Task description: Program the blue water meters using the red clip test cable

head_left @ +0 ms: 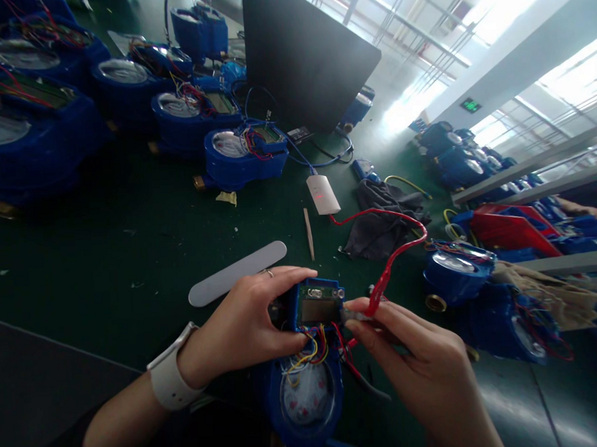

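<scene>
Blue meter [308, 400], one, display end between the hands: left hand [256, 312] clasping it, right hand [415, 357] pinching the red cable's [400, 248] connector [358, 316]; a sideways tug might strain the thin wires [317, 346].

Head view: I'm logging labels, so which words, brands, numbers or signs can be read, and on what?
No wording can be read.
Green sign: marks too small.
White box: faint marks, too small.
Black block: pale print, blurred.
Held display: no digits discernible.

Right hand [420, 354] with probable connector [357, 315] at blue meter [310, 393]
</scene>
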The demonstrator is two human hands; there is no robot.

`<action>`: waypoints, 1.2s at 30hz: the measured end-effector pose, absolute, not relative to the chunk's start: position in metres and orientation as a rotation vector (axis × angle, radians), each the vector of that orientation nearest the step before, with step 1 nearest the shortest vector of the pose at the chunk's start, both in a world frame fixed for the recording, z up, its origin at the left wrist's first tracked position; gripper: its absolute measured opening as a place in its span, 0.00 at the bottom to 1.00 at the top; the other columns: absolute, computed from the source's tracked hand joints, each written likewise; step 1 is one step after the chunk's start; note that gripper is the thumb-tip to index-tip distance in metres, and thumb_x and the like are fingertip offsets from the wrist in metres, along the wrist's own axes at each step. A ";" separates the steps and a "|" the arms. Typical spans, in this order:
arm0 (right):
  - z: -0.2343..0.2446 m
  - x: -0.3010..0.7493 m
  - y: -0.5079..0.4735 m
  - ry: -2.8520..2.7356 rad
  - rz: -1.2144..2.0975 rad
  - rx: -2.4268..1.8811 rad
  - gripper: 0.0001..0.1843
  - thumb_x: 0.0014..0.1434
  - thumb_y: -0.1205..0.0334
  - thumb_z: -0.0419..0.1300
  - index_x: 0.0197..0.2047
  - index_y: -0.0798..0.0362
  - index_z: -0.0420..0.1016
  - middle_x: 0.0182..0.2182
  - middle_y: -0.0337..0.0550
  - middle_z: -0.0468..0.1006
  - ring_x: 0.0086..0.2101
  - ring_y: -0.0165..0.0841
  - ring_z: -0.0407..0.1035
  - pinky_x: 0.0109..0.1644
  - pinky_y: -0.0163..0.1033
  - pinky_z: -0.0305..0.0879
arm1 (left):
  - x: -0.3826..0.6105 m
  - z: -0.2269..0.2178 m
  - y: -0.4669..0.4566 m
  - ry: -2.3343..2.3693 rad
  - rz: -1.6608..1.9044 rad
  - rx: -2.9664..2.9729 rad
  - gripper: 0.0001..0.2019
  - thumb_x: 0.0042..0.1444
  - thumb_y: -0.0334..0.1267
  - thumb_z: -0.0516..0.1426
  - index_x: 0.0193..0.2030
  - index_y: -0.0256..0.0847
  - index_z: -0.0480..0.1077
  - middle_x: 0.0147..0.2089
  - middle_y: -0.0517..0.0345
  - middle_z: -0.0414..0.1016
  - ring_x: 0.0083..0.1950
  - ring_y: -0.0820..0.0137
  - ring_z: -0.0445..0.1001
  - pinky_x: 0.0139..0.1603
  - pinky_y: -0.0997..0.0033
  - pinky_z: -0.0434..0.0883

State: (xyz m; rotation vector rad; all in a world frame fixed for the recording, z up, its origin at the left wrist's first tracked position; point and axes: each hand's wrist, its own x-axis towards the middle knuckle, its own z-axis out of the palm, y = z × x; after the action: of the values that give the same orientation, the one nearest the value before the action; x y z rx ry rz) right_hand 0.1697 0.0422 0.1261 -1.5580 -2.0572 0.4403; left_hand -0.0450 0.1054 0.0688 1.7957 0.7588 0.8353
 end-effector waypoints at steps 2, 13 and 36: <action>0.125 0.170 0.041 -2.043 0.450 -1.573 0.07 0.61 0.70 0.62 0.42 0.51 0.78 0.36 0.36 0.83 0.28 0.24 0.76 0.35 0.23 0.73 | -0.045 0.069 0.106 0.759 0.841 1.798 0.31 0.45 0.28 0.66 0.58 0.38 0.69 0.57 0.52 0.76 0.57 0.64 0.76 0.56 0.71 0.73; 0.126 0.170 0.040 -2.039 0.469 -1.561 0.08 0.61 0.71 0.63 0.43 0.52 0.78 0.36 0.36 0.83 0.28 0.22 0.76 0.35 0.21 0.72 | -0.046 0.068 0.106 0.763 0.851 1.805 0.32 0.45 0.27 0.66 0.59 0.41 0.68 0.58 0.56 0.76 0.58 0.67 0.75 0.57 0.75 0.71; 0.126 0.168 0.043 -2.046 0.430 -1.592 0.06 0.61 0.69 0.62 0.41 0.52 0.79 0.34 0.40 0.84 0.26 0.28 0.78 0.30 0.28 0.75 | -0.046 0.071 0.105 0.775 0.814 1.757 0.30 0.45 0.28 0.65 0.58 0.39 0.69 0.58 0.50 0.76 0.58 0.61 0.75 0.57 0.65 0.73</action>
State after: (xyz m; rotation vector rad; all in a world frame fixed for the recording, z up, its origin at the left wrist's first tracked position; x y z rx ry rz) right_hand 0.1679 0.0428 0.1264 -1.5917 -2.0457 0.4300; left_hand -0.0463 0.1048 0.0709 1.7572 0.7748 0.8137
